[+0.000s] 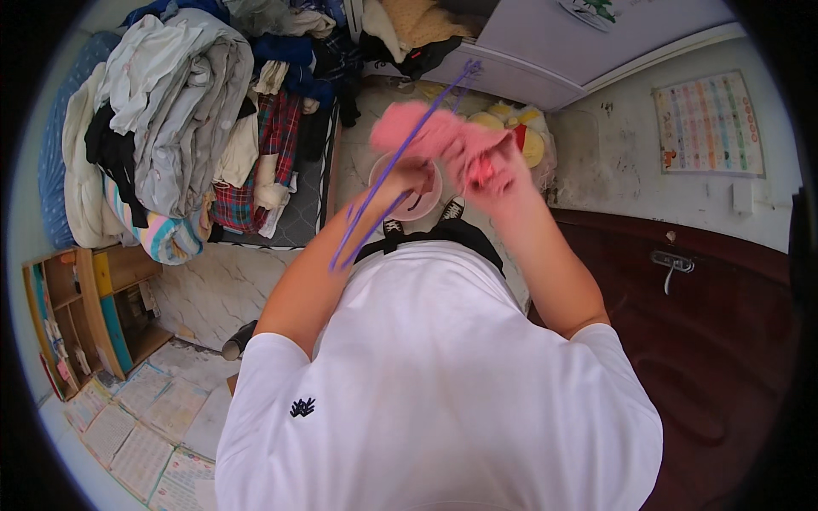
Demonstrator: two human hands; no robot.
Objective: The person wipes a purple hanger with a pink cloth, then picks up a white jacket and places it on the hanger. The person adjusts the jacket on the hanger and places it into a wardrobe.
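My left hand (415,176) is closed on a purple clothes hanger (445,95), which slants from upper right to lower left across my left forearm. A fluffy pink cloth (456,136) lies against the hanger's upper part, behind one of its bars. My right hand (494,175) grips the cloth at its right end; motion blur and the folds hide most of its fingers. A small bright red patch shows on the cloth near that hand. Below my left hand stands a pale pink basin (429,223), partly covered by the hand and the hanger's end.
Piled clothes and bedding (183,111) cover a bed at the left. A yellow and white plush item (532,145) lies beyond my right hand. At the right are a dark red door (682,341) with a metal handle and a wall chart (709,123). A wooden shelf (98,307) stands lower left.
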